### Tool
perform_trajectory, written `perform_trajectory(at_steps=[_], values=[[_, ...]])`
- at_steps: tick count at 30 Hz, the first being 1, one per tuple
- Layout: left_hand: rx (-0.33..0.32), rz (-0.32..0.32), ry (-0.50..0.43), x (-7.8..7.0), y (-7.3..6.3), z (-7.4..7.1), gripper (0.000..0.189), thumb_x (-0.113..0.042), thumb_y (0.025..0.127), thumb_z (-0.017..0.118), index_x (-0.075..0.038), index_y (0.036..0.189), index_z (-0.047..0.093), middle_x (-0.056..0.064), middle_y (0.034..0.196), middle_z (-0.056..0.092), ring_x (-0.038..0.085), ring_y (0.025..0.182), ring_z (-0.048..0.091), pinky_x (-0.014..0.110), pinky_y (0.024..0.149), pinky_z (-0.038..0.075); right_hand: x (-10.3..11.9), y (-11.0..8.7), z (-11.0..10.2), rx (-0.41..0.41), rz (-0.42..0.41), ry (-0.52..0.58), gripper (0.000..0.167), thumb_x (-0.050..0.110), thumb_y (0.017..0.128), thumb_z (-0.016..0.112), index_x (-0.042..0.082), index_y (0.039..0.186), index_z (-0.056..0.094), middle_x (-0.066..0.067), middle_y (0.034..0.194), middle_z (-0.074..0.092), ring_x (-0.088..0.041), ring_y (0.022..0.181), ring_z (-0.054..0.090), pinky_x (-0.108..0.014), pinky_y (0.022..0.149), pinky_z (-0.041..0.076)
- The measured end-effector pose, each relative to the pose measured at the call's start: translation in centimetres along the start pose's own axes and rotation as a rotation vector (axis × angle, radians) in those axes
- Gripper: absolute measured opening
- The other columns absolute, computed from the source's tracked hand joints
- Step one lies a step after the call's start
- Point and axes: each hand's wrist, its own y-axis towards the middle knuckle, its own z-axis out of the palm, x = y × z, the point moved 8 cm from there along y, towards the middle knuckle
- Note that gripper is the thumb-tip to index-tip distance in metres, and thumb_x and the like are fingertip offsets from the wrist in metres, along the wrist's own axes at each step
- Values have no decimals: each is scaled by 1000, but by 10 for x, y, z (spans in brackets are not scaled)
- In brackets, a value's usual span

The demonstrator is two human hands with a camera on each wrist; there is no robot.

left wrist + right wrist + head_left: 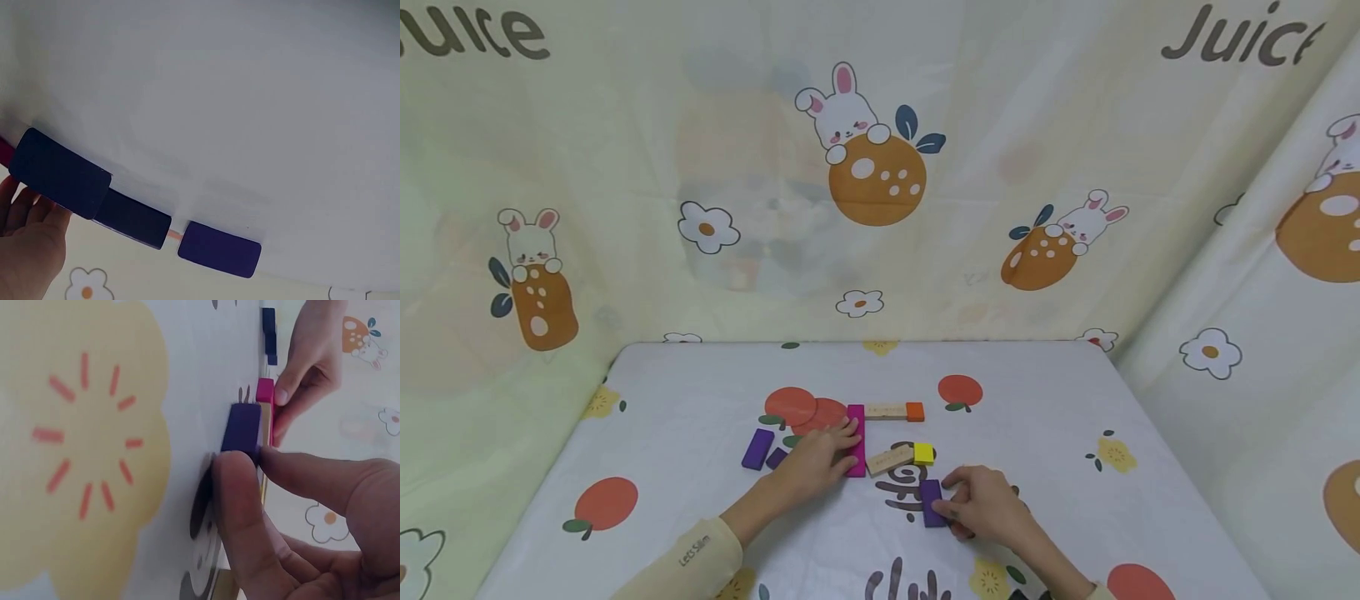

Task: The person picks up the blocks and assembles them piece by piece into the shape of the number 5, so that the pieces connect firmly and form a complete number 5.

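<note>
My left hand [815, 460] rests its fingers on a long magenta block [856, 454] that lies lengthwise away from me. In the right wrist view the left thumb touches this magenta block [265, 391]. My right hand [992, 504] pinches a purple block [930, 492] between thumb and fingers, at its right side. Two plain wooden blocks [886, 412] [891, 460] run rightward from the magenta block. An orange block [915, 412] sits at the end of the farther one, and a yellow block [923, 453] at the end of the nearer, slanted one.
Left of my left hand lie a purple block [757, 448] and a smaller dark purple piece [777, 457], partly hidden by the arm. The left wrist view shows several dark blocks [219, 249] in a row. A printed cloth [700, 375] covers the table; a patterned curtain [760, 283] hangs behind.
</note>
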Motion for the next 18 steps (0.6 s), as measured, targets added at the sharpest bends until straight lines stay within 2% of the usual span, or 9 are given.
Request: perform_trajectory(at_steps=[4, 9, 18], values=[[6, -13, -2, 0, 0, 0, 43, -15, 100, 72, 0, 140, 66, 17, 158, 55, 39, 156, 43, 65, 124, 36, 3, 2, 2, 2, 9, 13, 38, 22, 91, 84, 1, 121, 72, 2, 63, 69, -11, 52, 64, -25, 52, 48], [22, -37, -5, 2, 0, 2, 44, -19, 102, 71, -4, 143, 65, 13, 161, 53, 36, 158, 40, 64, 125, 35, 5, 3, 1, -21, -13, 20, 34, 21, 91, 84, 3, 118, 75, 3, 65, 69, -11, 53, 65, -25, 52, 51], [2, -14, 0, 3, 2, 2, 43, -16, 100, 73, -2, 140, 67, 16, 158, 55, 39, 156, 41, 64, 124, 37, 4, 7, 1, -48, -23, 34, 31, 20, 89, 86, 5, 114, 77, 3, 69, 71, -12, 56, 64, -27, 54, 52]])
